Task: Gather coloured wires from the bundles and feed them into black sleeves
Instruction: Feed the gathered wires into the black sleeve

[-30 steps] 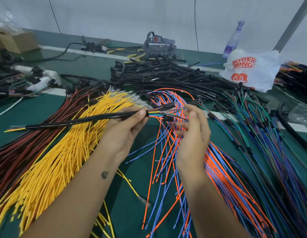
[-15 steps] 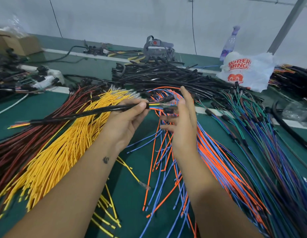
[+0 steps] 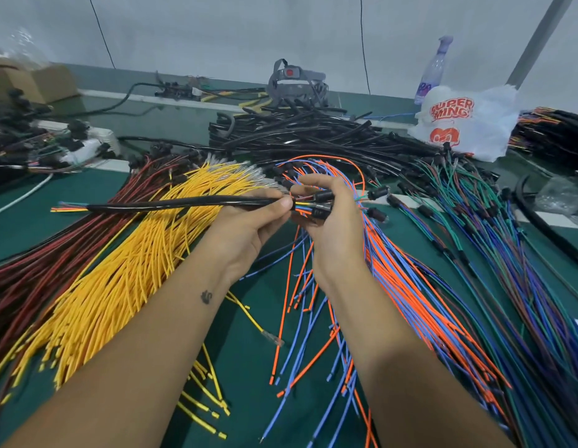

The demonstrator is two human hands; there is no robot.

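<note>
Head view: right hand [image 3: 333, 221], earlier spread open, now closed on wires [image 3: 308, 206] beside left hand [image 3: 249, 227] pinching sleeve [image 3: 184, 203]; feeding nearly finished.

At my one o'clock a white plastic bag [image 3: 465, 124] with red lettering sits on the green table [image 3: 242, 344], a clear bottle [image 3: 434, 71] behind it; a cardboard box [image 3: 32, 82] sits at ten o'clock.

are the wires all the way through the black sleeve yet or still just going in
All the way through: coloured wire tips stick out of the far end of the black sleeve, and wires still enter at the near end, by the left hand.
</note>
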